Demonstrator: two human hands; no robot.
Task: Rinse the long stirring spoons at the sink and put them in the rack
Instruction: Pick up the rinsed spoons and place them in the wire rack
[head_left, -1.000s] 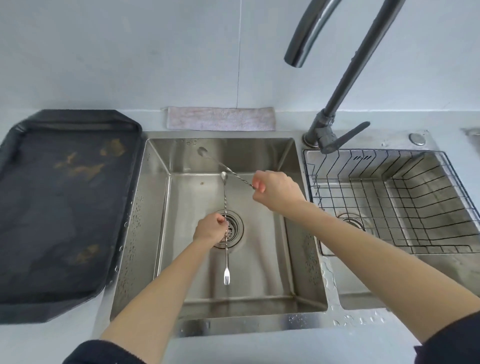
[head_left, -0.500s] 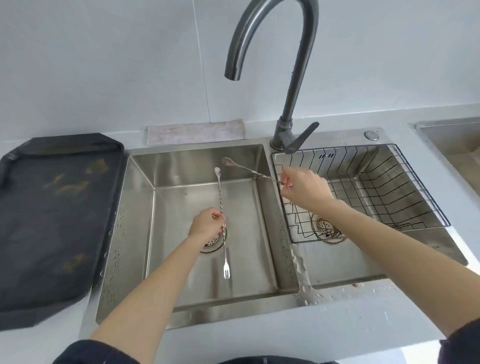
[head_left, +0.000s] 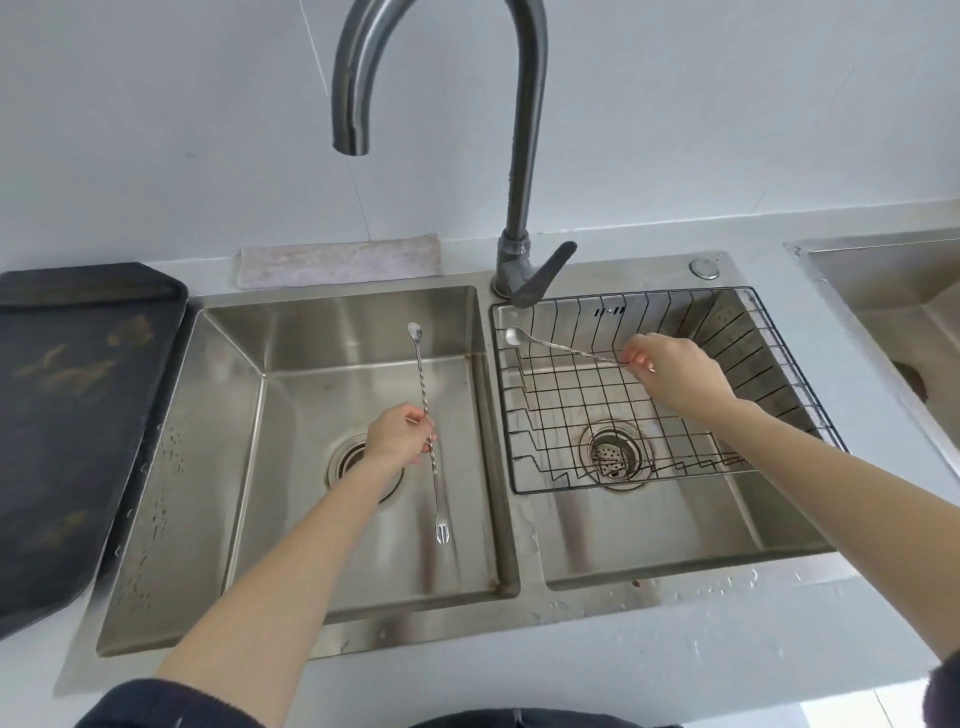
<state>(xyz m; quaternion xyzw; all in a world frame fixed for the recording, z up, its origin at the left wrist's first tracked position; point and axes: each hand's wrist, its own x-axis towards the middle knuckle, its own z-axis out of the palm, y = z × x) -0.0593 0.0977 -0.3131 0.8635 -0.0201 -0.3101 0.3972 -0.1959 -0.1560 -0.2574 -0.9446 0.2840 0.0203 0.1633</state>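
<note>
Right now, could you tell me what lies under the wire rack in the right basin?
Under the wire rack, the right basin's drain strainer shows through the mesh. The right hand covers part of the basin floor.

- Tap (head_left: 519, 130): top of the arch was cut off by the upper edge.
- Dark tray (head_left: 78, 415): left side ran out of view at the left edge.
- Second sink (head_left: 893, 291), far right: only a corner showed; the rest was cut off by the right edge.
- Spoon (head_left: 566, 349) in the right hand (head_left: 675, 374): its tail end was hidden behind the curled fingers.
- Spoon (head_left: 428, 415) in the left hand (head_left: 400, 436): a short stretch of the twisted stem was covered by the fingers.
- Left basin drain (head_left: 353, 457): partly hidden under the left wrist.
- Marking on the rack (head_left: 670, 467), back wall: too small to read.
- Sleeves (head_left: 166, 706): cut off by the lower edge.
</note>
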